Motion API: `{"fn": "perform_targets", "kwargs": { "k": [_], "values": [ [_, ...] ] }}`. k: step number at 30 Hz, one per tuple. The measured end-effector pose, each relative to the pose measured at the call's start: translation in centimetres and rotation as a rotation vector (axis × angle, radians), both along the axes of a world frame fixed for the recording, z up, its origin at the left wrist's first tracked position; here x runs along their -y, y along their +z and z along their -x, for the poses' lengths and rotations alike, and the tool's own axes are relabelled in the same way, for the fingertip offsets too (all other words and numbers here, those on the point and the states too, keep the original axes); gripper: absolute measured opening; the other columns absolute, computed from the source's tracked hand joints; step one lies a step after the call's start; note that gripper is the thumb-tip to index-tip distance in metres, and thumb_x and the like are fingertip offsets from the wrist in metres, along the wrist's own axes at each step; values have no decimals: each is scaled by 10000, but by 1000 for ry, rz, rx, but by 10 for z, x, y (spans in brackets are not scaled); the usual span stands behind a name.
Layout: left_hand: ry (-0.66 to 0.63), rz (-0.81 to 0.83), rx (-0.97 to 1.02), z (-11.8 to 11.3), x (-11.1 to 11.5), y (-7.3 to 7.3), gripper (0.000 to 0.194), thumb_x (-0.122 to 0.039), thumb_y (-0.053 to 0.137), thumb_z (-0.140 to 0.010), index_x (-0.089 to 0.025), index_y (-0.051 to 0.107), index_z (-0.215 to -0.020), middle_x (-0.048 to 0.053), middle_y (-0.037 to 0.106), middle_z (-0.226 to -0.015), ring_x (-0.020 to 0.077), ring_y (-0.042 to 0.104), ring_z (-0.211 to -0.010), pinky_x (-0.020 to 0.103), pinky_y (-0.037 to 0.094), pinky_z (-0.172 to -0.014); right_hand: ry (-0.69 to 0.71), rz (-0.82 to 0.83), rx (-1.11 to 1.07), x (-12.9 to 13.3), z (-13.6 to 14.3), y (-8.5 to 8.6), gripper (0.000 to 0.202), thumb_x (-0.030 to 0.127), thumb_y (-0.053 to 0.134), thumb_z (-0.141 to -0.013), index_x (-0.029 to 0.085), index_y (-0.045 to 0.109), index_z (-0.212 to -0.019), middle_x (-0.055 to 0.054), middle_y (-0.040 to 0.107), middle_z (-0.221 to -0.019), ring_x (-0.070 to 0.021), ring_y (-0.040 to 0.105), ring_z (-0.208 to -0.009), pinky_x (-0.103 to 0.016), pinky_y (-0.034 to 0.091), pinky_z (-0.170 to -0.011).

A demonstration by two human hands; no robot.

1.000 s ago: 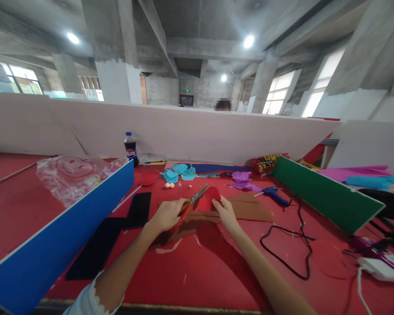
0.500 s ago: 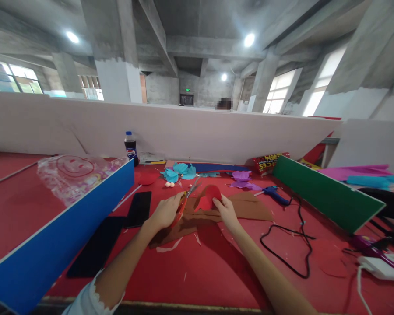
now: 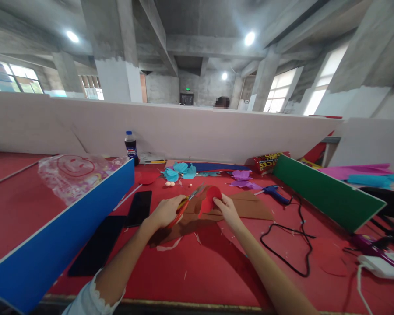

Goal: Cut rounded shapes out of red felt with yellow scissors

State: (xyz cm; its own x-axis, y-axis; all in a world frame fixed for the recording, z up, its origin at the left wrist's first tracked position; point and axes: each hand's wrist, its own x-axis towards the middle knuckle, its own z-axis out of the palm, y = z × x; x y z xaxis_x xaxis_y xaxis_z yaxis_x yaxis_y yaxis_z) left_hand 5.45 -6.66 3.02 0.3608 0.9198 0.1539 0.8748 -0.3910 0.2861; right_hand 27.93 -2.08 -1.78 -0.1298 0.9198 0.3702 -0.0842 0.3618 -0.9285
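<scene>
My left hand (image 3: pixel 168 211) is wrapped round the handles of a pair of scissors (image 3: pixel 193 194), whose blades point away and to the right. In my right hand (image 3: pixel 226 207) a rounded piece of red paper (image 3: pixel 212 197) is pinched between thumb and fingers. The blade tips are close to the left edge of the red piece; whether they touch it I cannot tell. Below both hands lies brown crepe paper (image 3: pixel 252 206) on the red tabletop (image 3: pixel 197 280). Thin paper scraps (image 3: pixel 169 246) are scattered near the brown sheet's front edge.
Blue (image 3: pixel 85 210) and green (image 3: pixel 325 190) boards stand left and right. Two dark tablets or phones (image 3: pixel 98 245) lie by the blue board. Turquoise paper flowers (image 3: pixel 180 171), a purple one (image 3: pixel 242 176), a cola bottle (image 3: pixel 130 148) and a blue glue gun (image 3: pixel 276 194) with a black cord lie around.
The scissor blades have swung lower and look closer together. The red paper has turned slightly in my right hand, and it looks narrower.
</scene>
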Motion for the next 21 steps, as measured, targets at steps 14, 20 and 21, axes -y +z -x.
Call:
{"fn": "perform_targets", "kwargs": {
  "k": [14, 20, 21],
  "values": [
    [202, 23, -260, 10, -16, -20, 367, -525, 464, -662, -208, 547, -826, 88, 628, -843, 262, 590, -761, 331, 401, -639, 294, 115, 125, 4, 14, -16, 272, 378, 526, -726, 143, 590, -848, -24, 612, -763, -145, 542, -660, -277, 433, -625],
    [127, -5, 126, 4, -15, -14, 265, -416, 423, -740, -234, 589, -837, 25, 627, -901, 180, 565, -839, 277, 398, -737, 386, 120, 165, 14, 20, -15, 344, 405, 504, -751, 145, 579, -963, -42, 619, -845, -153, 552, -723, -280, 437, -658],
    [83, 14, 234, 0, -15, -14, 267, -376, 402, -761, -229, 586, -887, 26, 619, -950, 167, 555, -881, 264, 394, -769, 391, 113, 170, 15, 20, -13, 361, 409, 505, -750, 142, 575, -982, -43, 620, -846, -156, 553, -728, -279, 437, -657]
  ]
}}
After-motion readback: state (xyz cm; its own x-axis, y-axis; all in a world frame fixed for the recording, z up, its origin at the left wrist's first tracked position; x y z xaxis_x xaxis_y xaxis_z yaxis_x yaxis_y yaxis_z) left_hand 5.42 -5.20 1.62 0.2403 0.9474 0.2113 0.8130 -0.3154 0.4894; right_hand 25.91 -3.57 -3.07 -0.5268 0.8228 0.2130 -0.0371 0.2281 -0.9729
